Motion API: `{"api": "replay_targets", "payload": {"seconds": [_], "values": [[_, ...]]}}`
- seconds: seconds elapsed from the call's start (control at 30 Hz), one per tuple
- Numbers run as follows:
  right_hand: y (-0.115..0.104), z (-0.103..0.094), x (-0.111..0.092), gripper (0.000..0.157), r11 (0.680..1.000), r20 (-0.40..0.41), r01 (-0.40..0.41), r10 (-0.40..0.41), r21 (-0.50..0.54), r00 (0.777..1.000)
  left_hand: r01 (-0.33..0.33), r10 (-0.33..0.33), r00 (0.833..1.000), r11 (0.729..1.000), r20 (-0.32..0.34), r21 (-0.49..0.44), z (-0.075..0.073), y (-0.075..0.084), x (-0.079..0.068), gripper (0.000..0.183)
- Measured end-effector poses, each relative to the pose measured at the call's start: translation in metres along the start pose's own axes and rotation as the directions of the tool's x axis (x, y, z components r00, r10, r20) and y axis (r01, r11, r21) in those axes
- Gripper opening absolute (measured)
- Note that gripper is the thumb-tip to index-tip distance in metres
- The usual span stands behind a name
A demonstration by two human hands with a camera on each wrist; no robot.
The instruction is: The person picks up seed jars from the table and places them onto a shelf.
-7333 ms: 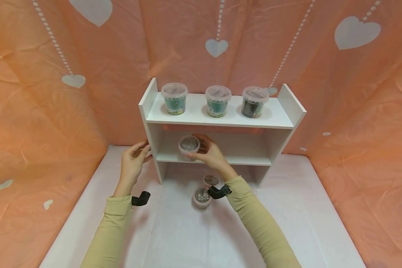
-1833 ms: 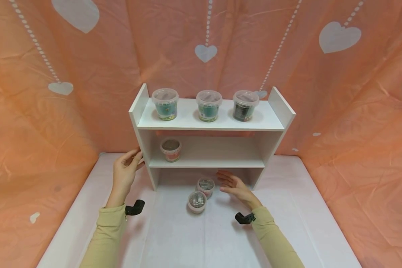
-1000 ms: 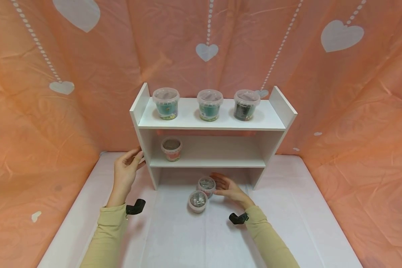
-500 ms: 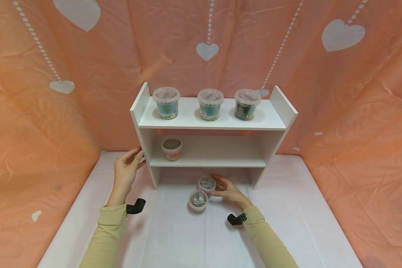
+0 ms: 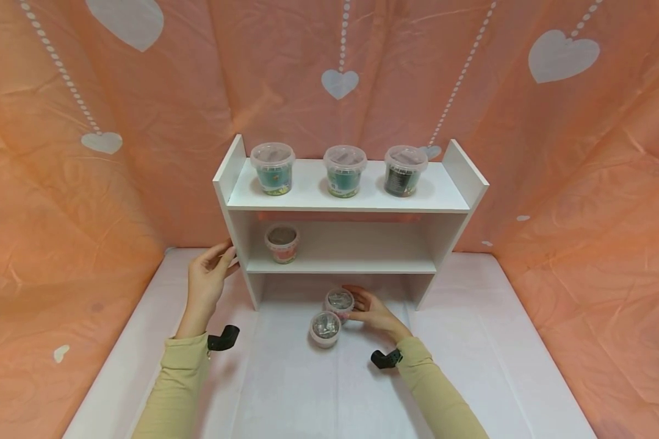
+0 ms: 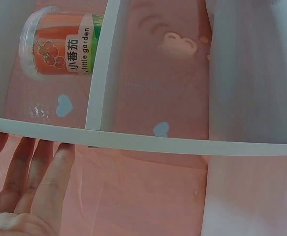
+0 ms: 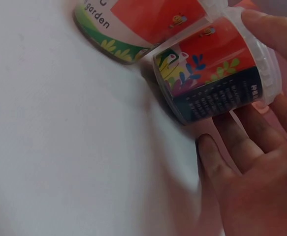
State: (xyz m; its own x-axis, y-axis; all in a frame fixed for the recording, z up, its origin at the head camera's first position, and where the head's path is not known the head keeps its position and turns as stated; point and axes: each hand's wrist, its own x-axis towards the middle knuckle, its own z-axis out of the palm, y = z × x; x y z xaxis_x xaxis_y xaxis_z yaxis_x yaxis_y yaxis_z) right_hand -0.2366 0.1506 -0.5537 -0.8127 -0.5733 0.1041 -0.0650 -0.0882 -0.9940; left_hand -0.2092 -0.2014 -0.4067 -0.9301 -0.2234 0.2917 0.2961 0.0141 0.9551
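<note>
My right hand (image 5: 378,313) grips a small plastic tub (image 5: 338,301) that stands on the table under the lower shelf. In the right wrist view the thumb is at the lid rim and fingers reach round the other side of this red tub (image 7: 209,69). Beside it, nearer me, stands a second tub (image 5: 324,327), its clear lid facing up. My left hand (image 5: 208,277) touches the left side panel of the white shelf unit (image 5: 340,272). Its fingers (image 6: 52,187) are nearly straight against the panel. A tomato-label tub (image 5: 282,245) stands at the left of the middle shelf.
Three green-labelled tubs (image 5: 273,171) stand in a row on the top shelf. The side panels rise above it at both ends. A white cloth covers the table (image 5: 285,390). An orange curtain with hearts (image 5: 165,79) encloses the back and sides.
Earlier, my right hand held a tub at the middle shelf; that tub now stands there. The hand then moved down and left to the rear tub on the table. My left hand stays at the panel.
</note>
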Motion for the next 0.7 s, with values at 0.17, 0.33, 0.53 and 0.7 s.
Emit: {"api": "replay_targets", "payload": {"seconds": [0.17,0.33,0.53,0.7], "values": [[-0.0011,0.0007,0.0002,0.071,1.0,-0.01,0.008,-0.008,-0.021,1.0,-0.002,0.002,1.0,1.0,-0.001,-0.009,0.0003,0.0003,-0.0004,0.033],[-0.0013,0.0008,0.0004,0.069,0.999,-0.016,0.014,-0.015,-0.041,1.0,0.002,-0.002,1.0,1.0,-0.005,-0.018,0.0007,0.0006,-0.0004,0.034],[-0.0015,0.0011,0.0,0.067,0.999,-0.018,0.024,-0.025,-0.042,1.0,0.003,-0.003,1.0,1.0,0.0,-0.011,0.0006,0.0011,-0.0002,0.034],[-0.0036,0.003,0.0,0.069,0.999,-0.031,-0.006,0.005,-0.035,1.0,0.006,-0.006,1.0,1.0,-0.001,-0.005,0.0005,0.0013,-0.0003,0.034]]}}
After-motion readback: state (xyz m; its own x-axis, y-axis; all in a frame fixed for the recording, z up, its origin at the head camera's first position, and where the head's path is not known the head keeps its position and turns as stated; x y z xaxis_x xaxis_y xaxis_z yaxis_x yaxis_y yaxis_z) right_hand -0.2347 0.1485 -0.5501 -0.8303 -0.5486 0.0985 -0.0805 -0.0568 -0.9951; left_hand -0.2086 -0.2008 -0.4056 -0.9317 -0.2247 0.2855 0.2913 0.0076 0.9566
